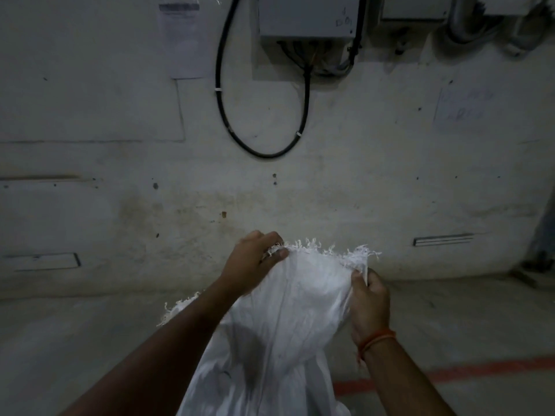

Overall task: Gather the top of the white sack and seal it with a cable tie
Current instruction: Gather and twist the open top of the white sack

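At the lower centre, the white sack [279,340] stands upright between both forearms, its frayed top edge raised. The left hand [255,259] is closed on the top edge at its left end, thumb pressed on the cloth. The right hand [369,298] is closed on the right end of the same edge, lower than the left, with an orange thread [375,340] around its wrist. Below the right hand a red line [450,373] crosses the floor [90,340]. Beyond both grips rises a stained wall [360,175], carrying a looped black cable [264,115] and a grey box [309,16] above it.
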Demonstrator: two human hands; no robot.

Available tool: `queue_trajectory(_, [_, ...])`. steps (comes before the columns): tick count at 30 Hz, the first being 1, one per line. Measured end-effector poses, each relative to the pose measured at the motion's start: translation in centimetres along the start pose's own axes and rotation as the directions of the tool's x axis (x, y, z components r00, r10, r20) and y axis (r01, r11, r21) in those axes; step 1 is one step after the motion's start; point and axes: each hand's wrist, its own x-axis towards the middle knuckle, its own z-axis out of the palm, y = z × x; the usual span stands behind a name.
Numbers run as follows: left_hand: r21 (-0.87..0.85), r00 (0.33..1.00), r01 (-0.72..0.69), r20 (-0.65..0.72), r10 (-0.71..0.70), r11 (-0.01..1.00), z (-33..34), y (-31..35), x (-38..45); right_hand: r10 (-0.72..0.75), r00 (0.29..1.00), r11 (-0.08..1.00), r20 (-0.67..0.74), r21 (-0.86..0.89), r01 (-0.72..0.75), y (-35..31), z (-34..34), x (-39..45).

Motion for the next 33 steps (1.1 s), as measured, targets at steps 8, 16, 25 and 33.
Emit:
queue_trajectory(8, [-0.157,0.998,-0.051,-0.03,0.046,0.986,1.8,1.8,0.8,0.081,0.809,0.995,0.582,-0.093,-0.032,-0.8,4.0,-2.6])
queue_trajectory(16, [-0.258,0.927,0.115,0.375,-0.011,0.959,0.2,-0.5,1.4,0.025,0.885,1.0,0.465,-0.023,-0.017,0.2,4.4,-1.9])
queue_trajectory(25, [0.049,0.82,0.002,0.572,-0.03,0.999,0.5,-6.4,0.9,0.13,0.914,0.948,0.384,0.222,-0.228,1.5,3.8,-0.6])
queue_trajectory(33, [-0.132,0.966,0.087,0.252,-0.051,0.988,2.4,-7.1,0.6,0.144,0.956,0.941,0.256,0.264,-0.212,3.2,5.4,0.7])
